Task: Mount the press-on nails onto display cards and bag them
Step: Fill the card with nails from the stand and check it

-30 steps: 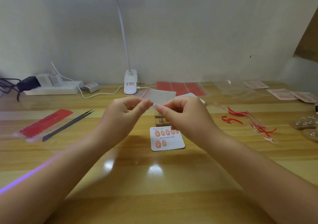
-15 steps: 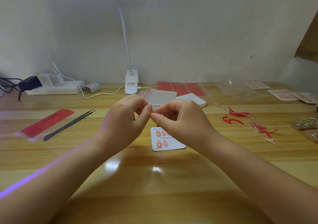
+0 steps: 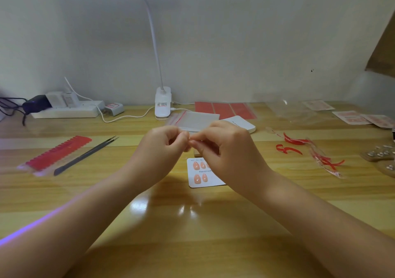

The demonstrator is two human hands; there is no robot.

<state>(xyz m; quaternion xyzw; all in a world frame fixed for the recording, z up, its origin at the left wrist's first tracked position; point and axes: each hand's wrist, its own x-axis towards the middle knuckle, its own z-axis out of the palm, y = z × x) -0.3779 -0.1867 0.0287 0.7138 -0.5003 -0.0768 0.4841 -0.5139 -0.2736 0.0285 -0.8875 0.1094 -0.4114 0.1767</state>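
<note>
Peach-pink press-on nails [image 3: 196,166] sit in two rows on a small white rounded display card [image 3: 210,180] that lies flat on the glossy yellow wooden table [image 3: 192,230], just below and partly behind the right hand [image 3: 230,149], whose heel covers the card's right side. Both hands are raised above the table with fingers curled, and the left hand [image 3: 162,147] meets the right at the fingertips directly above the card's top edge; they seem to pinch something tiny between them, but what it is cannot be made out. Behind the hands lies a stack of clear zip bags with red seal lines [image 3: 194,120], with a white clip lamp base [image 3: 162,106] beyond. Left of the hands, well apart, lie dark metal tweezers [image 3: 85,155] beside a red scalloped adhesive strip [image 3: 57,155]. Curled red backing scraps [image 3: 295,143] are scattered to the right.
</note>
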